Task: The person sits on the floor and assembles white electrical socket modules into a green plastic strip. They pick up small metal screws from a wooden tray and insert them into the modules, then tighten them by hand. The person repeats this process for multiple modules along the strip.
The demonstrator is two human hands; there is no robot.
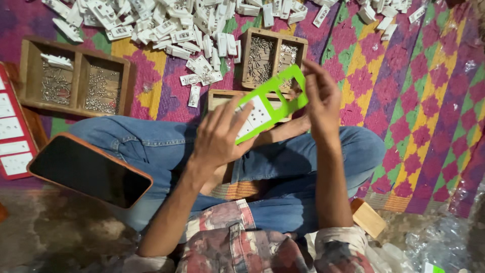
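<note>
Under me lies a woven patterned mat (404, 101) with a far heap of white plastic parts (166, 25), then two wooden divided trays of screws (76, 76). Over my jeans, my left hand (220, 136) grips the bright green plastic frame (273, 103) with a white socket plate; my right hand (321, 96) pinches its right edge.

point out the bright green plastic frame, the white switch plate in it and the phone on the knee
bright green plastic frame (290, 76), head view, upper bar of the frame
white rectangular switch plate (258, 114), head view, middle of its face
black phone in orange case (86, 169), head view, centre of the dark screen
</note>
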